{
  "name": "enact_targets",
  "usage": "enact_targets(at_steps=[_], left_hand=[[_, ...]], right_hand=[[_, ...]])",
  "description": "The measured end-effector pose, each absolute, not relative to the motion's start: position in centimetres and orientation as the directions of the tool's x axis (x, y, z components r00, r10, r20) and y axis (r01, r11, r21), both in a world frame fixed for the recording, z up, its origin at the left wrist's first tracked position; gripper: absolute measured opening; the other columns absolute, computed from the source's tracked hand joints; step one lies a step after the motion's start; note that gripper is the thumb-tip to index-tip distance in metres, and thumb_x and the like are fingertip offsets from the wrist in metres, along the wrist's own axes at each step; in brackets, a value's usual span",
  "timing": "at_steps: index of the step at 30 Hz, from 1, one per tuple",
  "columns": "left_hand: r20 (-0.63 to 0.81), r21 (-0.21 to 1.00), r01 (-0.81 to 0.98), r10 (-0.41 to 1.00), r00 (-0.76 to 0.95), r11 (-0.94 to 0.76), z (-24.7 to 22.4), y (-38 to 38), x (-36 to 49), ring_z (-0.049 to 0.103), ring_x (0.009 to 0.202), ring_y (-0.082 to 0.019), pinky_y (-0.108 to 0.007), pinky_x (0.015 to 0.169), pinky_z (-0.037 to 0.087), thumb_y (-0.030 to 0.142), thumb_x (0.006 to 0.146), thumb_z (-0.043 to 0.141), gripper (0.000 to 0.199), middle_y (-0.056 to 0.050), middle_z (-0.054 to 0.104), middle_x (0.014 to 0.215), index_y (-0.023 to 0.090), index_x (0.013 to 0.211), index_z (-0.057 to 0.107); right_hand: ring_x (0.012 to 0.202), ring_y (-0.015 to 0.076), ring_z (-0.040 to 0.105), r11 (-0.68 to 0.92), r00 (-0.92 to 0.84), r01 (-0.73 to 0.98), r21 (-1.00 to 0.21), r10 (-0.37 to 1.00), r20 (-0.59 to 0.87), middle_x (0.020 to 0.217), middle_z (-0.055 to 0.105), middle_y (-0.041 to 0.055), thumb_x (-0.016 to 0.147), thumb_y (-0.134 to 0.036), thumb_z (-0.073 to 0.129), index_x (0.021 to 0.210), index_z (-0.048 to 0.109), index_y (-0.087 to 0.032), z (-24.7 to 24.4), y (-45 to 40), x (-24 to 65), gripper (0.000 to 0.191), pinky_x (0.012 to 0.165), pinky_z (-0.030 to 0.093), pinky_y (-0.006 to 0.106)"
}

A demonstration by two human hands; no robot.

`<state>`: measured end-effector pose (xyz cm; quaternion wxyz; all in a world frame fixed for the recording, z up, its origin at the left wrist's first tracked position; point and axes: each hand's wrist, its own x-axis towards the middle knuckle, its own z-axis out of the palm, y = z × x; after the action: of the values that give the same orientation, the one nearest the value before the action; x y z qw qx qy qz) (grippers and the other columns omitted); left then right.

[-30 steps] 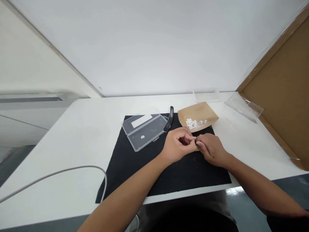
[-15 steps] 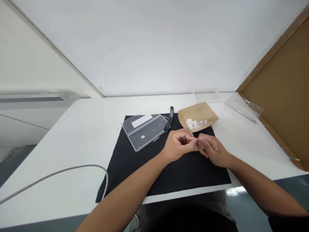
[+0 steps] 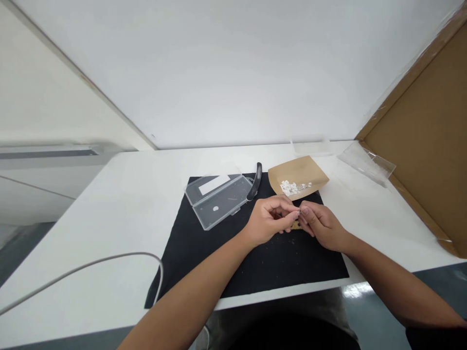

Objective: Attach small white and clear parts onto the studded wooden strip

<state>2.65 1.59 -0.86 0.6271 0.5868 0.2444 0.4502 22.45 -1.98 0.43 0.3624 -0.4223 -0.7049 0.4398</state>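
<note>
My left hand [image 3: 272, 218] and my right hand [image 3: 323, 224] meet above the black mat [image 3: 270, 265], fingertips almost touching. Between them is a tiny dark metallic piece [image 3: 299, 212], too small to name. Both hands are closed in a pinch on it. Below the fingers a yellowish strip with dark holes [image 3: 295, 225] shows in part, mostly hidden by my hands. Just beyond, a brown paper tray [image 3: 304, 167] holds a heap of small white pieces [image 3: 289, 188] and some thin clear or metallic bits.
An open clear plastic case [image 3: 222, 201] lies on the mat, with a black curved handle [image 3: 256, 181] by its right end. Clear plastic trays [image 3: 367, 163] lie at the back right, beside a cardboard panel [image 3: 426, 121]. A grey cable [image 3: 109, 256] crosses the white table [image 3: 127, 204] at left.
Both hands stay nearly in place, with only slight finger shifts. A little more of the yellowish holed strip shows beneath them. The whole view has shifted slightly.
</note>
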Motion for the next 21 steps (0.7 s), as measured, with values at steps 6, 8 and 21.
enact_targets(at_steps=[6, 8, 21], left_hand=[[0.253, 0.954, -0.273, 0.82, 0.514, -0.124, -1.3, 2.0, 2.4, 0.065, 0.051, -0.007, -0.014, 0.04, 0.051, 0.036, 0.087, 0.083, 0.026, -0.004, 0.067, 0.086, 0.012, 0.087, 0.074], [0.281, 0.95, -0.269, 0.806, 0.521, -0.158, -1.4, 2.2, 2.2, 0.065, 0.051, -0.007, -0.015, 0.041, 0.051, 0.033, 0.088, 0.083, 0.023, -0.004, 0.067, 0.087, 0.012, 0.088, 0.074], [0.362, 0.931, -0.188, 0.735, 0.573, -0.312, -1.0, 2.6, 1.7, 0.067, 0.054, -0.006, -0.016, 0.048, 0.049, 0.029, 0.094, 0.077, 0.015, -0.006, 0.069, 0.094, 0.014, 0.094, 0.073]], right_hand=[[0.065, 0.0178, 0.051, 0.543, -0.429, 0.553, -0.632, 0.836, 0.342, 0.07, 0.059, 0.0013, 0.113, -0.045, 0.037, 0.08, 0.054, -0.023, -0.7, -1.3, 23.1, 0.042, 0.065, 0.034, 0.034], [0.064, 0.0182, 0.049, 0.584, -0.449, 0.606, -0.54, 0.812, 0.374, 0.069, 0.058, 0.0017, 0.113, -0.044, 0.036, 0.08, 0.053, -0.023, -1.1, -1.1, 23.3, 0.043, 0.064, 0.031, 0.034], [0.065, 0.0178, 0.05, 0.574, -0.45, 0.531, -0.623, 0.814, 0.368, 0.07, 0.057, 0.0007, 0.113, -0.042, 0.036, 0.078, 0.05, -0.023, -0.9, -1.3, 23.1, 0.043, 0.067, 0.032, 0.033]])
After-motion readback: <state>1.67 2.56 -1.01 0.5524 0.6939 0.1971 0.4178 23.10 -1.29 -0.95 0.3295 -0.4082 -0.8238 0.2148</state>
